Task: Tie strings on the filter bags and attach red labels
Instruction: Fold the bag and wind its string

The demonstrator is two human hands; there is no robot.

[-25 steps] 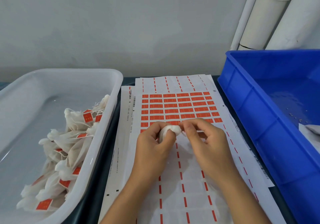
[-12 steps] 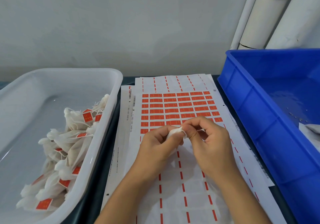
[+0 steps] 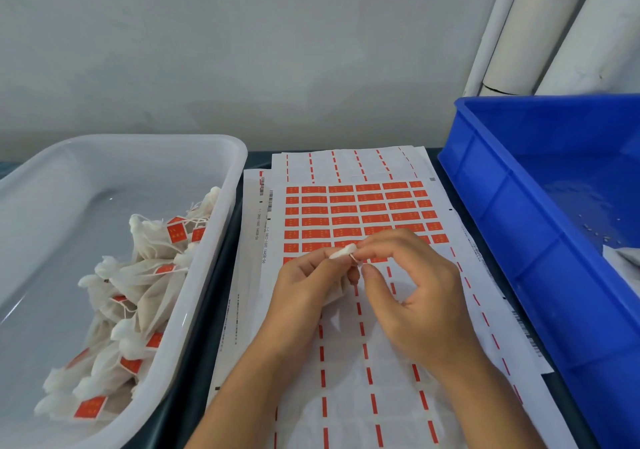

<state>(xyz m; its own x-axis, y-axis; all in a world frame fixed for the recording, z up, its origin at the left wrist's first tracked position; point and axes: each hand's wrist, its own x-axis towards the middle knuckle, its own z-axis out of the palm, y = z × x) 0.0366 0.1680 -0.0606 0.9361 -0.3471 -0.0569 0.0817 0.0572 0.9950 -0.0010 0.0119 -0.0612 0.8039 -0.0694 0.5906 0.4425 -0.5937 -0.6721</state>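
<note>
A white tub (image 3: 214, 157) at the left is holding a pile of tied bags (image 3: 138, 275) with red labels. Over the label sheet (image 3: 349, 209), the left hand (image 3: 304, 289) is gripping a filter bag (image 3: 343, 251), the right hand (image 3: 412, 289) is pinching its string (image 3: 354, 258). A blue crate (image 3: 519, 240) is sitting at the right.
</note>
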